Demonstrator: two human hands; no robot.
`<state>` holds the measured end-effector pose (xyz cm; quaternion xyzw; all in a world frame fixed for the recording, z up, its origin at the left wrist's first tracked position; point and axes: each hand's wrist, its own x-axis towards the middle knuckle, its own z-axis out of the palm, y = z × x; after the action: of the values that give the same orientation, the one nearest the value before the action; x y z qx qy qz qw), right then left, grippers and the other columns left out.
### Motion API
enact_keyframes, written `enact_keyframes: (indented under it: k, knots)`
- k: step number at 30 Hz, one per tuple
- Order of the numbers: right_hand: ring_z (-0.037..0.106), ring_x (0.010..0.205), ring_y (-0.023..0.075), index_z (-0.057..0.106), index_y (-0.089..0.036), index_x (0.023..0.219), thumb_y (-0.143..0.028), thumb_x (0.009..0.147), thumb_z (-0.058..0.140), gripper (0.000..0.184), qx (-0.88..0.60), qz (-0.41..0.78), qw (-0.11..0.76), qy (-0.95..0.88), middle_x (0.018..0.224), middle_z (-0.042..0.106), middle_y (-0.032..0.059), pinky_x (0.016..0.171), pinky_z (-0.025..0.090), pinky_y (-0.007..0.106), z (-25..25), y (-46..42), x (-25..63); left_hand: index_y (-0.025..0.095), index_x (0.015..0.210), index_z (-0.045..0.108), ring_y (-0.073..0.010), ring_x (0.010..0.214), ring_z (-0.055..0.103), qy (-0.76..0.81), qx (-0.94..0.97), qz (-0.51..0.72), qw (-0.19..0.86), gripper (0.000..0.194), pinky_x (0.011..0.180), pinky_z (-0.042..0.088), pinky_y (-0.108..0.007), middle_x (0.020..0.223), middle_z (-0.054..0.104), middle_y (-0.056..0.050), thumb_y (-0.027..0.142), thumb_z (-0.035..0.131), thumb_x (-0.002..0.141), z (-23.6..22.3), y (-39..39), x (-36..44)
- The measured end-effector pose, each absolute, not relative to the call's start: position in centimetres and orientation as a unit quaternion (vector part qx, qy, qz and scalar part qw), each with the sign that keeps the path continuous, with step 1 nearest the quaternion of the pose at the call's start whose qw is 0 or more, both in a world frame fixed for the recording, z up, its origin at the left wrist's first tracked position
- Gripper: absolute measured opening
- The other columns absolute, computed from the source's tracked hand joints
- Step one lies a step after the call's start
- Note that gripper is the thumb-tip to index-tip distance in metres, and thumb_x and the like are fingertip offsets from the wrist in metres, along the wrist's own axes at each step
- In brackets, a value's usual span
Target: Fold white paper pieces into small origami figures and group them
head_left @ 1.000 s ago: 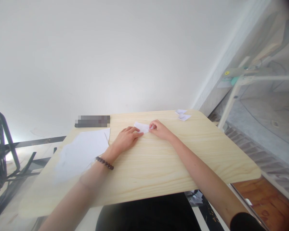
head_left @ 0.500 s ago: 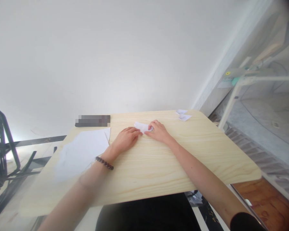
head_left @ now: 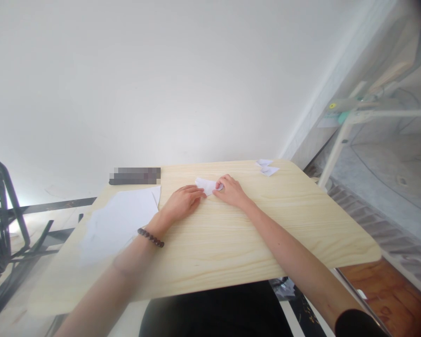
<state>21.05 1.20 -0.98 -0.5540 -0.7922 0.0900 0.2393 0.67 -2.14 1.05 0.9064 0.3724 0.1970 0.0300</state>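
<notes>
A small folded piece of white paper lies on the wooden table between my hands. The fingertips of my left hand hold its left part near the lower edge, the fingers close together and the thumb partly hidden. My right hand pinches the paper's right end between thumb and curled fingers. Part of that end is covered by the fingers.
A spread of white sheets lies at the table's left. Behind it is a dark, pixelated flat object. Two small folded papers sit at the far right. The pale table meets a white wall; a dark chair stands left.
My right thumb and fingers have shifted very slightly on the paper's right end, and a little more of the paper shows. Everything else is nearly the same.
</notes>
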Motion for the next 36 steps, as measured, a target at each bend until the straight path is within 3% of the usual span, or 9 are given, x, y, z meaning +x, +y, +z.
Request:
enact_keyframes:
  k: [11, 36]
  knots:
    - [0.049, 0.088, 0.0186, 0.052, -0.022, 0.077, -0.048, 0.065, 0.057, 0.030, -0.554, 0.077, 0.241, -0.793, 0.091, 0.048, 0.0026, 0.079, 0.034, 0.035, -1.16, 1.02, 20.77, 0.023, 0.098, 0.060, -0.0177, 0.106, 0.048, 0.371, 0.908, 0.193, 0.027, 0.028, 0.093, 0.037, -0.036, 0.109, 0.058, -0.004, 0.021, 0.037, 0.084, 0.79, -1.90, 0.65]
    - [0.048, 0.087, 0.0190, 0.052, -0.022, 0.077, -0.051, 0.064, 0.056, 0.033, -0.557, 0.066, 0.240, -0.792, 0.092, 0.047, 0.0032, 0.078, 0.034, 0.035, -1.15, 0.83, 20.63, 0.023, 0.098, 0.060, -0.0172, 0.110, 0.047, 0.382, 0.902, 0.194, 0.047, 0.027, 0.095, 0.037, -0.035, 0.112, 0.058, -0.002, 0.023, 0.037, 0.084, 0.79, -1.93, 0.59]
